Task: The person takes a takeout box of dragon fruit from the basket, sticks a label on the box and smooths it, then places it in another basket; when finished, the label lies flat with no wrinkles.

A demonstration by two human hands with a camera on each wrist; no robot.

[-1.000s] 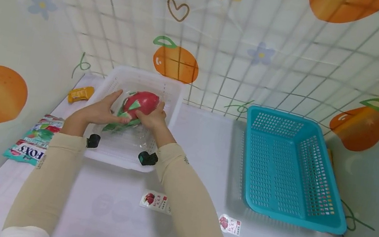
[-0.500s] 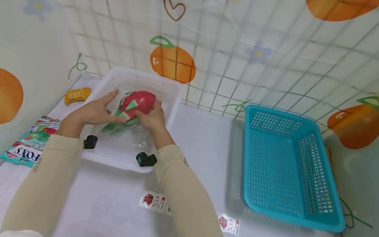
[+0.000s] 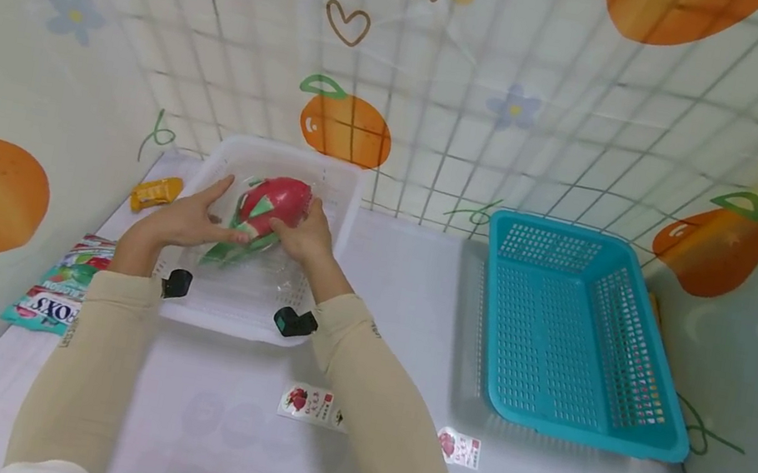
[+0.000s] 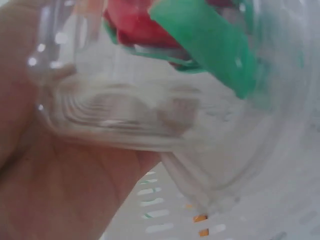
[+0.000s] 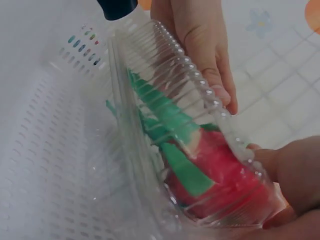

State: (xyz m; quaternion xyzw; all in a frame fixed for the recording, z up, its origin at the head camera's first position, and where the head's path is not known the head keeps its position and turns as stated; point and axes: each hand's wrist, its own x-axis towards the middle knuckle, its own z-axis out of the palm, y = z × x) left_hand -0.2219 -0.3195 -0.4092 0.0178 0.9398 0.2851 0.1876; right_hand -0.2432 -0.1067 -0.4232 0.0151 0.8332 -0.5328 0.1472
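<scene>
A red dragon fruit (image 3: 288,199) with green scales lies inside a clear plastic box (image 5: 150,110). The box is tilted, inside the white basket (image 3: 234,323) as seen in the head view. My left hand (image 3: 187,221) holds the box's left side, thumb and forefinger spread wide around it. In the left wrist view its palm (image 4: 75,185) is against the ridged clear wall. On the other side, my right hand (image 3: 308,238) grips the end by the red part of the fruit, with its thumb over the near side. Some of the fingers are hidden behind the box and fruit.
A turquoise basket (image 3: 550,343) stands at the right. An orange-yellow packet (image 3: 156,193) and a FOX'S candy bag (image 3: 61,286) lie left of the white basket. Two printed labels, one left (image 3: 311,404) and one right (image 3: 458,448), lie on the table near the right forearm.
The head view has shifted slightly. Both hands keep their hold on the box in almost the same place within the white basket.
</scene>
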